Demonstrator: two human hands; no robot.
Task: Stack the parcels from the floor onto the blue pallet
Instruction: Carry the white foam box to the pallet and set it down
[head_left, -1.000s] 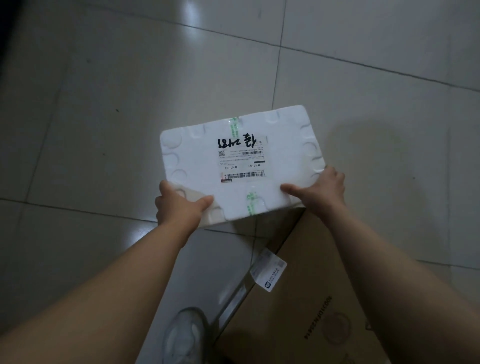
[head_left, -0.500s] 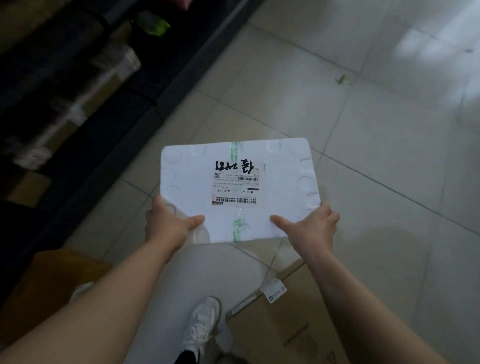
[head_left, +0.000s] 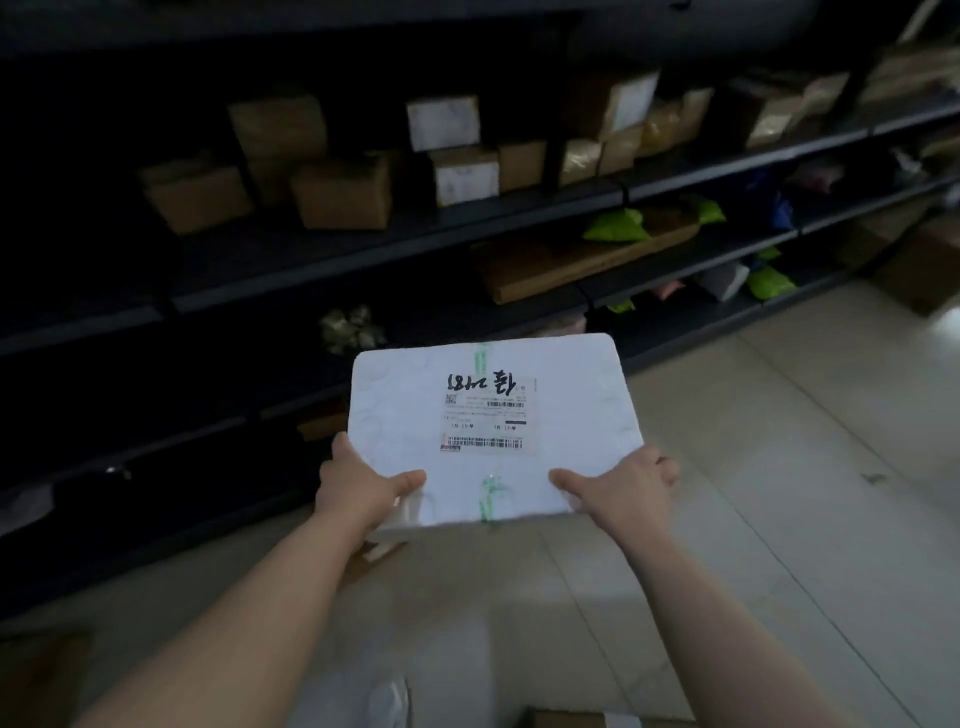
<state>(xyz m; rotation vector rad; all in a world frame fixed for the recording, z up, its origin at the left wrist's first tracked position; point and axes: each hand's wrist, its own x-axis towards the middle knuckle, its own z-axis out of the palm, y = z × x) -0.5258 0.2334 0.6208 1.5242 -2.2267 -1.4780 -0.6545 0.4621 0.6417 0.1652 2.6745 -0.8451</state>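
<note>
A white foam parcel (head_left: 566, 415) with a shipping label, black handwriting and green tape strips is held up in front of me, above the floor. My left hand (head_left: 358, 486) grips its near left corner, thumb on top. My right hand (head_left: 618, 493) grips the near right corner, thumb lying on the lid. No blue pallet is in view.
Dark metal shelving (head_left: 395, 244) runs across the far side, holding brown cartons (head_left: 343, 192), white boxes (head_left: 441, 124) and green bags (head_left: 615, 226). Pale tiled floor (head_left: 779, 467) spreads to the right. A cardboard box edge (head_left: 566, 719) shows at the bottom, and a carton (head_left: 919, 270) sits far right.
The view has swung up and left from bare floor tiles to the shelving. Both hands keep the same grip on the foam parcel, which stays in front of me.
</note>
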